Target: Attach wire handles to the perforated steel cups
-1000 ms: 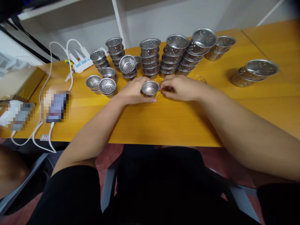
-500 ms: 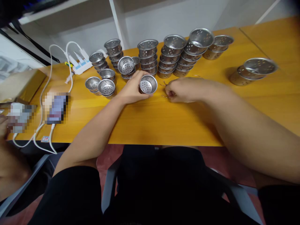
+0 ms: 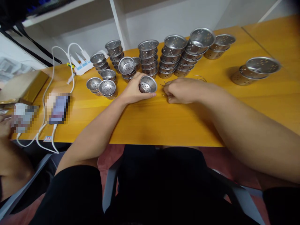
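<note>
My left hand [image 3: 135, 90] is wrapped round a perforated metal cup [image 3: 148, 84], whose open mouth tilts toward me. To its right, my right hand [image 3: 179, 90] is closed on a thin bent wire [image 3: 163, 83]. Short wire ends stick out by the fingertips toward the cup, apart from it, and a curved loop shows behind the hand; the middle is hidden in the fist. Just left of my left hand stand small perforated cups [image 3: 107, 88], some nested in pairs. Behind both hands rise stacks of similar cups [image 3: 148, 47].
Two nested strainer cups [image 3: 262, 67] lean at the right. Along the left are a phone [image 3: 59, 109] on a white cable, a power strip [image 3: 84, 66] and a cardboard box [image 3: 23, 87]. Another person's hand [image 3: 4, 126] is at the far left edge.
My right hand has turned slightly, and more of the wire loop shows behind it. My left hand keeps the cup in nearly the same place. The whole view has shifted a little.
</note>
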A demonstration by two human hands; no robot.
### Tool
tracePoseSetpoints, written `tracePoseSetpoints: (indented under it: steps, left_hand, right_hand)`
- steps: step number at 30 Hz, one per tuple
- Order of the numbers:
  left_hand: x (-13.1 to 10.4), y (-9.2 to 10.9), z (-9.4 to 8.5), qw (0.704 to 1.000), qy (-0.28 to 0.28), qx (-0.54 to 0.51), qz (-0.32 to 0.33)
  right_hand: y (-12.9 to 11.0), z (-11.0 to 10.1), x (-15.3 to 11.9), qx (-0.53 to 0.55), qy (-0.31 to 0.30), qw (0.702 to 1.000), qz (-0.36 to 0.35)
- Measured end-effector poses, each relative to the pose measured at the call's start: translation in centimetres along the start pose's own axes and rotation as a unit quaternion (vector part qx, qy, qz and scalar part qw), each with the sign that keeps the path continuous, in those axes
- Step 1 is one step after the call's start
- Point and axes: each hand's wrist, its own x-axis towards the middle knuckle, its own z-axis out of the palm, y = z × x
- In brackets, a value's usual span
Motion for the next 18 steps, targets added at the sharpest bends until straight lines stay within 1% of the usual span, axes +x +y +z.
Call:
tracePoseSetpoints:
  steps: [2, 4, 9, 15, 18]
  left_hand:
    - [-0.1, 0.4, -0.2, 1.000, -0.003, 0.000, -0.010]
    - [-0.1, 0.6, -0.3, 1.000, -0.007, 0.001, -0.021]
    - [-0.1, 0.8, -0.3, 0.999, -0.013, 0.006, -0.030]
    - [-0.1, 1.0, -0.3, 0.999, -0.019, -0.002, -0.033]
    - [0.0, 0.9, -0.1, 0.999, -0.021, -0.006, -0.029]
  right_hand:
    - [0.6, 0.4, 0.0, 0.027, 0.026, 0.999, -0.009]
    - [0.8, 0.5, 0.0, 0.044, 0.037, 0.998, -0.010]
    - [0.1, -0.4, -0.4, 0.052, 0.026, 0.998, 0.028]
    - [-1.4, -1.2, -0.5, 0.025, -0.013, 0.997, 0.076]
    - [-1.8, -1.3, -0.3, -0.001, -0.014, 0.997, 0.074]
